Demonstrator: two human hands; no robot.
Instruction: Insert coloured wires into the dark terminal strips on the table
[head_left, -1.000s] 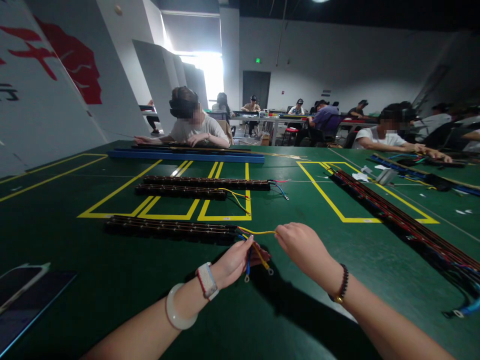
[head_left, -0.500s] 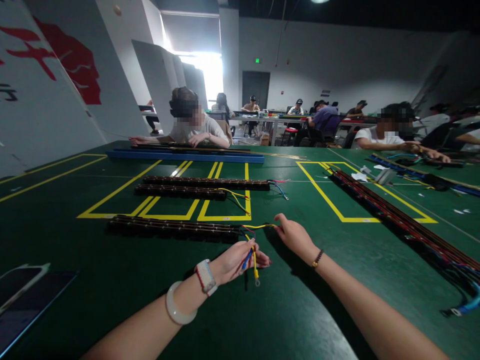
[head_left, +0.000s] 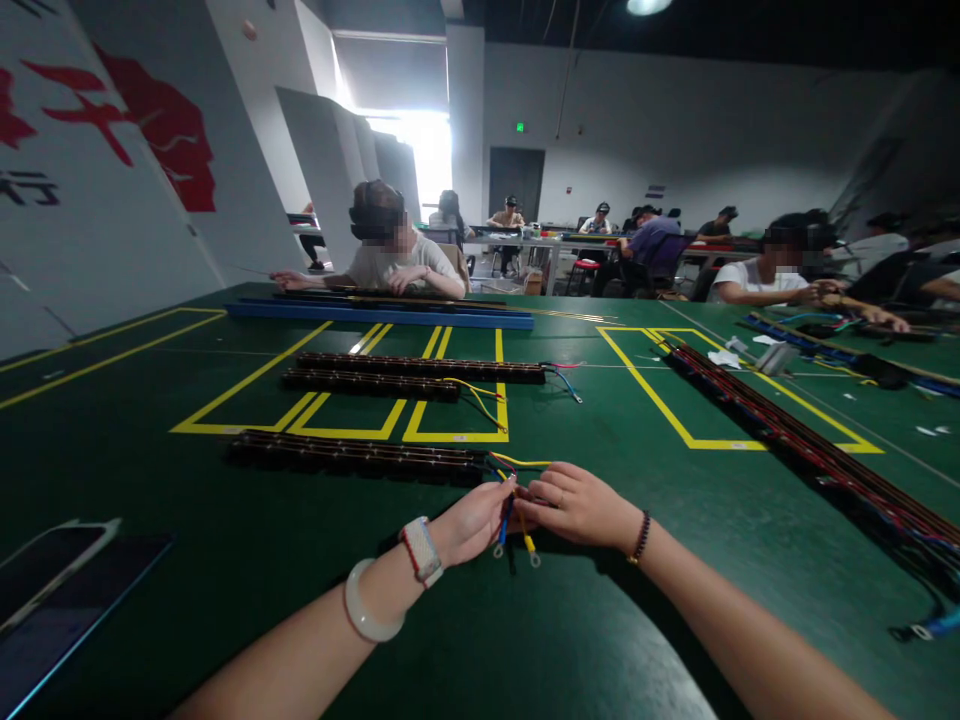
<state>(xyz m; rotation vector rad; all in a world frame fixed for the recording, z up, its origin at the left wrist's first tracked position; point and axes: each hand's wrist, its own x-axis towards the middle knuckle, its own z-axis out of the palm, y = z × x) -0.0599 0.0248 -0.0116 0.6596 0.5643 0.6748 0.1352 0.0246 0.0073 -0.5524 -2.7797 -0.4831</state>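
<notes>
A long black strip [head_left: 360,456] with thin copper-coloured rods lies nearest me, several coloured wires leaving its right end. My left hand [head_left: 476,518] is closed on these wires just past that end. Below its fingers hang a blue wire [head_left: 502,535] and a yellow wire [head_left: 527,535], each ending in a metal ring terminal. Against the left fingertips, my right hand [head_left: 576,503] has its fingers curled at the wire bundle. Another yellow wire [head_left: 531,463] runs from the strip to the top of my right hand, where its end is hidden.
Two shorter black strips [head_left: 420,368] with wires lie beyond, across yellow tape outlines. A long wired strip [head_left: 795,440] slants along the right. A phone-like dark panel [head_left: 82,610] lies at left. A person [head_left: 412,250] sits across the table behind a blue channel [head_left: 375,314].
My right hand has come left and down to meet my left hand at the wires. The blue and yellow ring ends now hang apart. The view has shifted slightly.
</notes>
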